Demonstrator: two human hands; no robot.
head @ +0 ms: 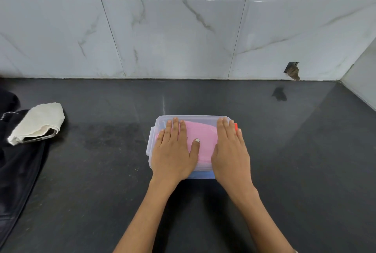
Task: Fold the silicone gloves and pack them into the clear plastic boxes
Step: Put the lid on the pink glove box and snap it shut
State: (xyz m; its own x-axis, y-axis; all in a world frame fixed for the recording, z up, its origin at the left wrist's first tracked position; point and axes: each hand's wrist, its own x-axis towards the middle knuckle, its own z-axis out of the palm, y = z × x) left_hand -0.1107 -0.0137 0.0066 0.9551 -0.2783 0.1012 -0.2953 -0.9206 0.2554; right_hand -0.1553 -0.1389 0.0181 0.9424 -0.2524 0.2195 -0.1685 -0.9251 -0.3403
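Now both hands lie flat on the lid of a clear plastic box [160, 122] with rounded corners: the left hand [173, 151] and the right hand [232, 151] press down with straight fingers and hold nothing. Inside the box a smooth pink glove [203, 141] shows through the lid, with something blue under it at the near edge. A small red part sticks out at the right rim. The box stands on a dark matte surface [101, 171], near a glossy marble-tiled wall [183, 39]. Far left lie a crumpled white cloth [40, 118] and dark fabric [18, 167].
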